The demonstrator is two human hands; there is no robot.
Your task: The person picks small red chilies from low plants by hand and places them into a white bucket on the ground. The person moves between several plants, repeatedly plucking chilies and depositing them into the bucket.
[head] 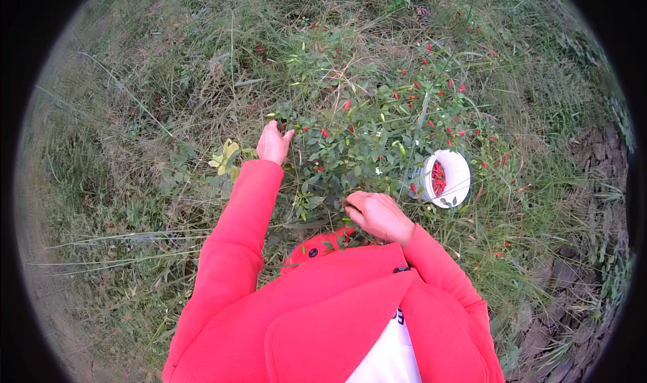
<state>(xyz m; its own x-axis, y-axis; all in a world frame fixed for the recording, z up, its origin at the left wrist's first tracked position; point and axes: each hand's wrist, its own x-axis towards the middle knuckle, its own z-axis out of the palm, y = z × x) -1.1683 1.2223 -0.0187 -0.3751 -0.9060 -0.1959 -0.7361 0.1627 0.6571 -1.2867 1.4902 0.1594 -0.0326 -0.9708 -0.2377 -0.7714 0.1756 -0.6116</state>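
Note:
Among the leaves of a chili pepper plant point(333, 150), my left hand point(273, 143) reaches to the plant's left side. Its thumb stands apart from the fingers, but foliage and shadow hide what the fingertips touch. My right hand point(380, 216) is curled at the plant's near edge, close to my body; the back of the hand hides whatever may be in it. The plant carries red chili peppers point(347, 105), green ones point(402, 149) and small white flowers. Right of the plant, a white plastic bucket point(457, 173) leans tilted in the grass with red chilies point(438, 178) inside.
Tall grass and weeds point(126, 130) surround the plant, with long blades crossing at the left. Yellowing leaves point(224, 158) are beside my left wrist. Dark rocks or rough ground point(561, 277) lie at the lower right. A red item with a dark button point(316, 249) is below my hands.

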